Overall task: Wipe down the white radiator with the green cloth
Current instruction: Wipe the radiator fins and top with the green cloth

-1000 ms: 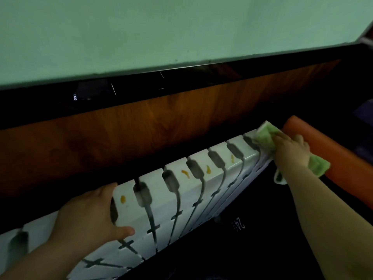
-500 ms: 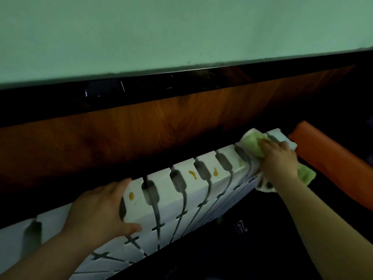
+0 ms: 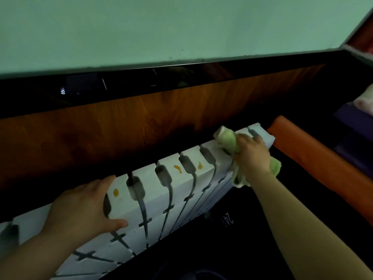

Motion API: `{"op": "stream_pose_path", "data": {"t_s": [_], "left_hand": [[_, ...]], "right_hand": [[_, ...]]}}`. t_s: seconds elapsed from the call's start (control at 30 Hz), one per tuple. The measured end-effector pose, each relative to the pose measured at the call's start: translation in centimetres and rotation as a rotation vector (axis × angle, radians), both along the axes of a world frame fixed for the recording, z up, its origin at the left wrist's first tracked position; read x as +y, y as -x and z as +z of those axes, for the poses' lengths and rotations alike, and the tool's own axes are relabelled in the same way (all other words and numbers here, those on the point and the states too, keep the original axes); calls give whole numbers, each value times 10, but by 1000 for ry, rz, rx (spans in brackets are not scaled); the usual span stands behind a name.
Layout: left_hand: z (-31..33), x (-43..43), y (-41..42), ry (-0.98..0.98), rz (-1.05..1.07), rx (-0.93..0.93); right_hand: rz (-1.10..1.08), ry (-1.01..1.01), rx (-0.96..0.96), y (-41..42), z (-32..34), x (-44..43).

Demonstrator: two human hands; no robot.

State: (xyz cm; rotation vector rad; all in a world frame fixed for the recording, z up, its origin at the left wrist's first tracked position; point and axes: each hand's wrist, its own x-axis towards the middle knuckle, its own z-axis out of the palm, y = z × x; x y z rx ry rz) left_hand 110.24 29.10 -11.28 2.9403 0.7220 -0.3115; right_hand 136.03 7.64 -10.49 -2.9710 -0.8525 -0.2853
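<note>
The white radiator (image 3: pixel 153 197) runs from lower left to upper right, with dark slots between its sections and three yellow-orange stains on its top. My right hand (image 3: pixel 252 156) grips the bunched green cloth (image 3: pixel 228 141) and presses it on the radiator's top near the right end; part of the cloth hangs below my wrist. My left hand (image 3: pixel 80 209) rests on the radiator's top at the left, fingers over the back edge and thumb on the front face.
A wood-grain panel (image 3: pixel 141 126) and a dark ledge (image 3: pixel 181 77) stand behind the radiator under a pale green wall. An orange padded bar (image 3: pixel 323 164) lies just right of the radiator's end. The floor below is dark.
My right hand has dragged the cloth leftward along the radiator's top, away from the right end, which is now uncovered. My left hand has kept its place.
</note>
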Motion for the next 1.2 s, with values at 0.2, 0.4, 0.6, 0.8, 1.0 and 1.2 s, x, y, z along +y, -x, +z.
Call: {"op": "stream_pose_path", "data": {"t_s": [0.2, 0.4, 0.6, 0.8, 1.0, 1.2], "left_hand": [[2, 1, -2, -3, 1, -2], [1, -2, 1, -12, -2, 0], [3, 0, 0, -28, -1, 2], [3, -1, 1, -32, -20, 14], [3, 2, 1, -14, -4, 16], [4, 0, 1, -3, -8, 5]], "right_hand": [[6, -25, 59, 42, -8, 25], [36, -19, 124, 20, 3, 2], [134, -184, 329, 57, 4, 27], [310, 101, 92, 67, 1, 36], [135, -6, 154, 62, 5, 34], [416, 18, 54, 92, -5, 16]]}}
